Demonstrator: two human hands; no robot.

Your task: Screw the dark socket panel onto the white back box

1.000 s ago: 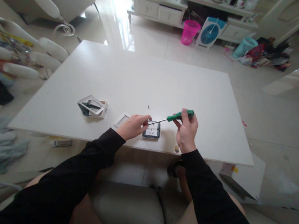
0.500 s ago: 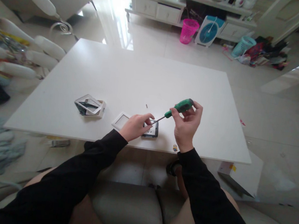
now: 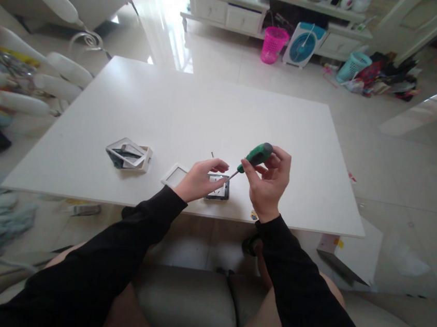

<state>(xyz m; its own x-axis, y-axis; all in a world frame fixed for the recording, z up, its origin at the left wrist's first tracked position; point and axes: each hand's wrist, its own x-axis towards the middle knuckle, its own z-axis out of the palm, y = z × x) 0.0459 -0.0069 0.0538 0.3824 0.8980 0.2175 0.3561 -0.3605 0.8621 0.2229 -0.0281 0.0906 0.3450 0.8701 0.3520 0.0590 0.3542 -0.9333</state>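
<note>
The left hand (image 3: 200, 180) just uncurled, fingers apart, over the socket (image 3: 221, 191), so the right hand (image 3: 270, 185), wrapped round the screwdriver (image 3: 255, 157), was seemingly steering solo.

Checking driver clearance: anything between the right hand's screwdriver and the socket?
Partly, the left hand: in view, it covers part of the socket, by the tip of the screwdriver in the right hand. Contact unclear; nothing else visible intervenes.

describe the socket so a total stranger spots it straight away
On the large white table, find the person's left hand by the near edge. The socket lies partly hidden by its thumb, at the green screwdriver's tip. Unlike the hollow white frame to its left, it has a dark border around a slotted white face.
</note>
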